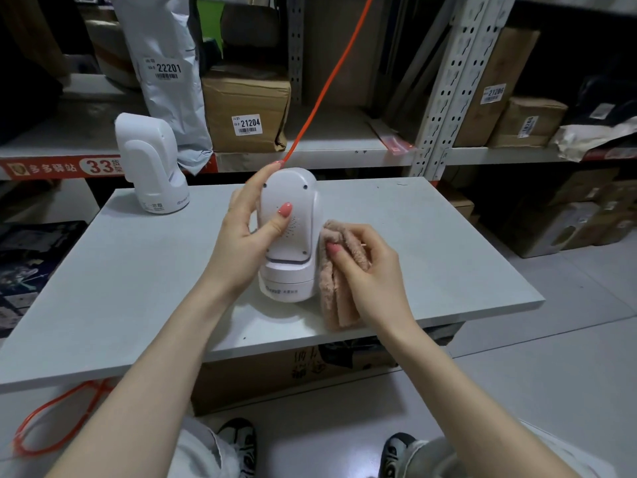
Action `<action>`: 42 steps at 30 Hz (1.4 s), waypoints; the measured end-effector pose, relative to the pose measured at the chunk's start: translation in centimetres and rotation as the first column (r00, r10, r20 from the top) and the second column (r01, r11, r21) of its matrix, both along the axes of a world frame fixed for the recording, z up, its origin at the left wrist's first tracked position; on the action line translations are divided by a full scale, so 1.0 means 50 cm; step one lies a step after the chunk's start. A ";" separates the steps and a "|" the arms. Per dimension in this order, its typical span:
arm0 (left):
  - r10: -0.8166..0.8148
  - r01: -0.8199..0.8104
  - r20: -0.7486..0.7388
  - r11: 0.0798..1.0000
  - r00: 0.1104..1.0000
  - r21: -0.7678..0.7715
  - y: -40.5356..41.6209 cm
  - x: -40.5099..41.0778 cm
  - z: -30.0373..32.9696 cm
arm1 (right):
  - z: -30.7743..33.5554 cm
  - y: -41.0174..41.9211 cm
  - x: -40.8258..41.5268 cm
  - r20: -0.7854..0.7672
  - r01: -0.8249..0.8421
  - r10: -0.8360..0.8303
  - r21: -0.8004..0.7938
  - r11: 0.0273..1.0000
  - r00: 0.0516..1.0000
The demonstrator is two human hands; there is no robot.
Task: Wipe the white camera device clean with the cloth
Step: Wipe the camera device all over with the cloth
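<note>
A white camera device (291, 267) stands upright in the middle of the grey table (144, 270), its back panel with speaker holes facing me. My left hand (246, 232) grips its upper body from the left, thumb across the back panel. My right hand (365, 270) holds a folded pink fluffy cloth (336, 298) pressed against the device's right side; the cloth's lower end rests on the table.
A second white camera device (150, 163) stands at the table's back left corner. Metal shelving behind holds cardboard boxes (246, 108) and a grey parcel bag (162, 63). An orange cable (331, 77) runs up from behind the device. More boxes sit on the floor at right.
</note>
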State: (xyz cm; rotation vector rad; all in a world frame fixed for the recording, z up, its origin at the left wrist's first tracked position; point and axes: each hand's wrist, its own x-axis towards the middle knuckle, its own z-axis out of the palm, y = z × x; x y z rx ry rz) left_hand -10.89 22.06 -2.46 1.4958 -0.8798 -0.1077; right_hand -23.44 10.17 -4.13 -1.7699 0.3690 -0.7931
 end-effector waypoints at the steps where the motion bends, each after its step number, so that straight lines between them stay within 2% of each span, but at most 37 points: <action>1: 0.016 -0.016 -0.005 1.000 1.000 -0.004 0.004 0.002 0.003 | -0.003 0.004 0.000 -0.009 -0.015 0.015 -0.018 1.000 1.000; 5: 0.076 -0.076 -0.006 0.996 0.997 -0.038 0.014 -0.005 0.008 | 0.002 0.019 0.000 -0.004 -0.024 0.024 -0.141 0.990 1.000; 13: 0.092 -0.091 0.023 0.995 0.996 -0.043 0.011 -0.015 0.006 | 0.025 0.031 0.027 0.243 0.146 -0.079 -0.275 0.950 0.967; 16: 0.149 -0.150 -0.026 0.986 0.989 -0.068 0.008 -0.004 0.005 | -0.002 0.032 0.032 0.203 0.140 -0.069 -0.361 0.922 0.977; 19: 0.155 -0.172 -0.145 0.978 0.977 -0.115 0.010 0.012 0.006 | -0.029 0.021 0.034 0.150 0.118 -0.049 -0.502 0.856 0.988; 21: 0.150 -0.170 -0.155 0.977 0.976 -0.125 0.013 0.013 0.003 | -0.032 0.018 0.031 0.163 0.131 -0.048 -0.552 0.823 0.985; 28: 0.057 -0.068 -0.089 0.990 0.994 -0.124 0.015 -0.008 0.001 | 0.006 0.017 0.043 0.303 0.247 -0.090 -0.531 0.811 0.949; 32: 0.094 -0.110 -0.113 0.984 0.989 -0.143 0.011 -0.003 0.002 | -0.004 0.021 0.046 0.303 0.214 -0.049 -0.540 0.814 0.952; 36: 0.134 -0.172 -0.214 0.970 0.968 -0.171 0.011 0.006 0.006 | -0.029 0.026 0.041 0.270 0.187 -0.014 -0.629 0.755 0.963; 40: 0.088 -0.119 -0.184 0.979 0.979 -0.165 0.014 -0.003 0.010 | -0.018 0.021 0.040 0.302 0.258 -0.064 -0.663 0.703 0.951; 42: 0.040 -0.062 -0.146 0.987 0.989 -0.151 0.015 -0.012 0.010 | 0.000 0.018 0.040 0.339 0.291 -0.081 -0.634 0.717 0.937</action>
